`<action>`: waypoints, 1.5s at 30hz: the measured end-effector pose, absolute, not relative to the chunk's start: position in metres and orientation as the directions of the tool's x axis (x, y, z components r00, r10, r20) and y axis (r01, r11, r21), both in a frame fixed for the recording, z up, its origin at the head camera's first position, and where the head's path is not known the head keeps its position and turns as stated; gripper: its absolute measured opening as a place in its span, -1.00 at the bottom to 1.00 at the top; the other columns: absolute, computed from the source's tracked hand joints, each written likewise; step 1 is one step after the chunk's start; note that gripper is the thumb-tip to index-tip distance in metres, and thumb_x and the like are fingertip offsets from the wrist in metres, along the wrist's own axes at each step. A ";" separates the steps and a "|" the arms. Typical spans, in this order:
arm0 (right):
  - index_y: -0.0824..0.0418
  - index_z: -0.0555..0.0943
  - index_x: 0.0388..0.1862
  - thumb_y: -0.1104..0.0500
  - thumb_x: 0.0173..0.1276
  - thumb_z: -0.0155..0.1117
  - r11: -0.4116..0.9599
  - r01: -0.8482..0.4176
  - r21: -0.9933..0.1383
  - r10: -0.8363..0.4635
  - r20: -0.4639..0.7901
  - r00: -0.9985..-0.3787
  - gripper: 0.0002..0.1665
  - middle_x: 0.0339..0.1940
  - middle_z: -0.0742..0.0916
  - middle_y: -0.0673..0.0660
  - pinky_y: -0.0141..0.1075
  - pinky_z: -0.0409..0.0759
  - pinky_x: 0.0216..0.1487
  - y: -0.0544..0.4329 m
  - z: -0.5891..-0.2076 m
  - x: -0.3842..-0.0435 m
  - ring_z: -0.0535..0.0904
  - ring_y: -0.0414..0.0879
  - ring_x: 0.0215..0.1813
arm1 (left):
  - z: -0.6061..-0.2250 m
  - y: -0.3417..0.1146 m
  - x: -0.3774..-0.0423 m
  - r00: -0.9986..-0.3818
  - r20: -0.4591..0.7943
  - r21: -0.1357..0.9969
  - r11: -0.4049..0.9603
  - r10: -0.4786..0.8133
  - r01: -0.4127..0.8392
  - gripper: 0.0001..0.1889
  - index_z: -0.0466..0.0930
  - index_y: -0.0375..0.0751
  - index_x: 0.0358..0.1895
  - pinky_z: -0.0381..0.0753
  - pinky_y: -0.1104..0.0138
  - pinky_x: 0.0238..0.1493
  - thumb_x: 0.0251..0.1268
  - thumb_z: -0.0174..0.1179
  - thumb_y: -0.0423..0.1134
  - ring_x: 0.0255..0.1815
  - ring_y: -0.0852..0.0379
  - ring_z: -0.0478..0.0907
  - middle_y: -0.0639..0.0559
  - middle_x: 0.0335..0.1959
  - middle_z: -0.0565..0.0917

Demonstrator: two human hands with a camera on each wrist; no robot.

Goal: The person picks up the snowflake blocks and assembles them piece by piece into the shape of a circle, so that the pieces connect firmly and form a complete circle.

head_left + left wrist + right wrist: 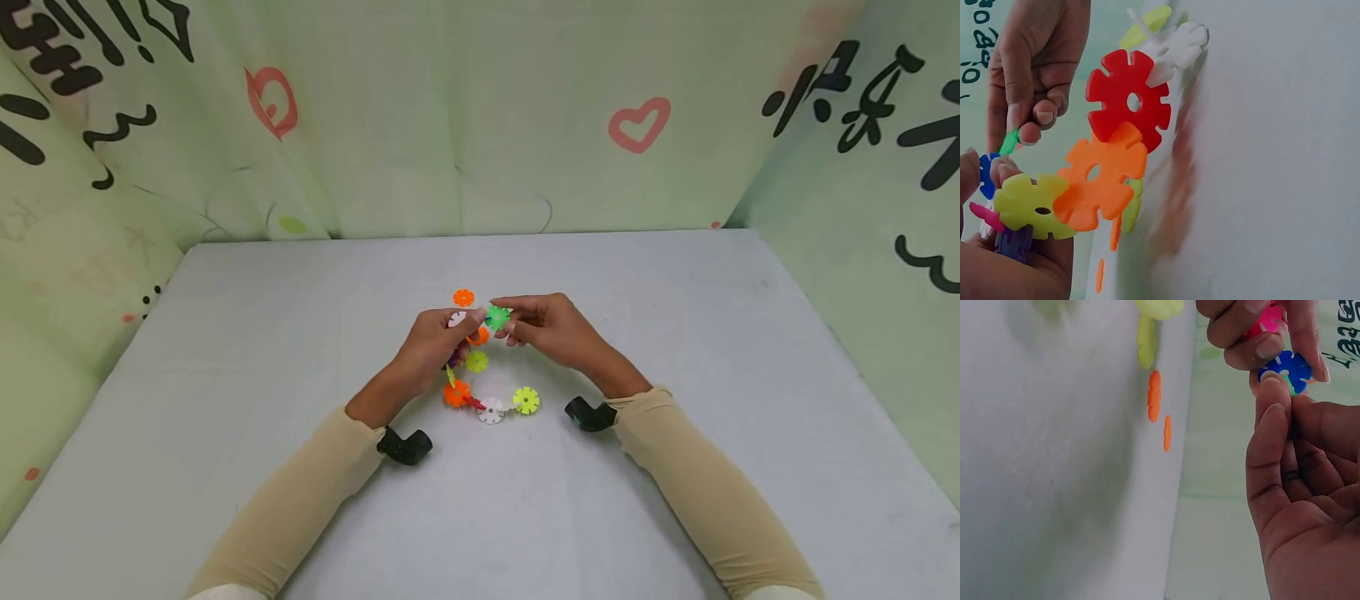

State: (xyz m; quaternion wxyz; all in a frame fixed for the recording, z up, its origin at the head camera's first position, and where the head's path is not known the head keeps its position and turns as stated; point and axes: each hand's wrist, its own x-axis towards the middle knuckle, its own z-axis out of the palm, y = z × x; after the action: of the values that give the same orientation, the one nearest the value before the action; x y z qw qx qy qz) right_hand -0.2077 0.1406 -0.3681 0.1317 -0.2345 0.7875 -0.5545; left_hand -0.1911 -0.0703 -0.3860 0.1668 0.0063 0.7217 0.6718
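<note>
Over the middle of the table, my left hand [438, 342] grips one end of a chain of notched, flower-shaped plastic discs. Between its fingers are a pink disc [1266, 324] and a blue disc [1297, 370]. From there the chain runs through purple [1015, 244], yellow [1022, 199], orange [1107, 169] and red [1116, 94] discs to a white disc [1182, 47] and a yellow-green disc [527, 401]. My right hand [555, 327] pinches a green disc [497, 317] against the blue one. Fingers partly hide this contact, so I cannot tell whether their notches interlock.
Loose discs lie on the white tabletop [300, 333] behind and under the hands: an orange disc [463, 297], another orange disc [482, 337] and a yellow-green disc [476, 361]. A pale green curtain [465, 117] stands behind the table.
</note>
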 end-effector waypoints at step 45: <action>0.23 0.66 -0.10 0.34 0.32 0.26 0.617 -0.288 -0.733 -0.460 -0.039 -0.887 -0.81 -0.21 0.69 0.08 -0.24 0.53 -0.06 0.119 -0.387 -0.239 0.55 -0.04 -0.16 | -0.385 -0.088 -0.196 -0.978 -0.177 0.980 0.117 0.114 -0.164 -0.69 0.56 -0.28 0.07 0.46 0.43 -0.60 0.55 -0.02 -0.13 -0.57 0.13 0.40 -0.15 -0.29 0.66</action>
State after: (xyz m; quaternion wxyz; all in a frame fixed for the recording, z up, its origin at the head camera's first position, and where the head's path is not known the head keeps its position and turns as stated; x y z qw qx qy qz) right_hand -0.2390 0.1194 -0.3872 0.1119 -0.2096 0.8920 -0.3845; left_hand -0.1958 -0.0884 -0.3854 0.1045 -0.0167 0.7402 0.6641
